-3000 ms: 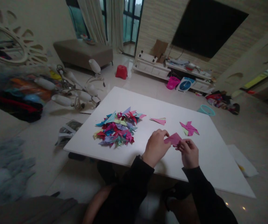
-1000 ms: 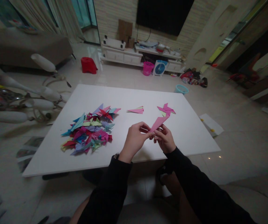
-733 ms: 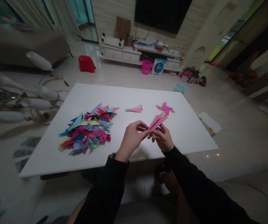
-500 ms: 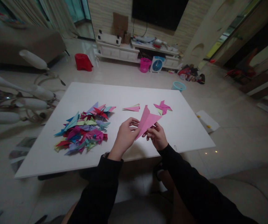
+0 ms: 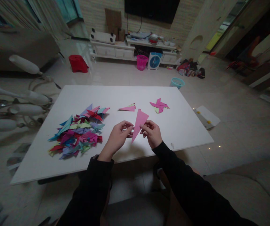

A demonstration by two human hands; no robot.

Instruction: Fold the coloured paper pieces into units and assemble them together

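Observation:
A pink sheet of folded paper [image 5: 140, 122], narrow and pointed at its lower end, is held above the white table [image 5: 97, 94]. My right hand [image 5: 151, 132] pinches its right edge between thumb and fingers. At the paper's left edge, my left hand [image 5: 121, 135] has its thumb and fingertips closed on it. Just beyond the hands lies a stack of slim folded pink and green papers [image 5: 127, 108]. Farther right is a pink and green paper pinwheel [image 5: 159, 105]. A heap of colourful folded paper pieces [image 5: 78, 131] covers the table's left part.
White lamp arms [image 5: 26, 110] stand close to the table's left side. Past the far edge are a blue basket [image 5: 177, 83], a red stool [image 5: 78, 63], a pink bin [image 5: 141, 62] and a box fan [image 5: 154, 60]. A white board [image 5: 206, 116] is on the floor at right.
The pink paper's spread flap has been folded over, leaving one narrow triangle. My left hand has shifted to its left edge. The whole view has moved slightly.

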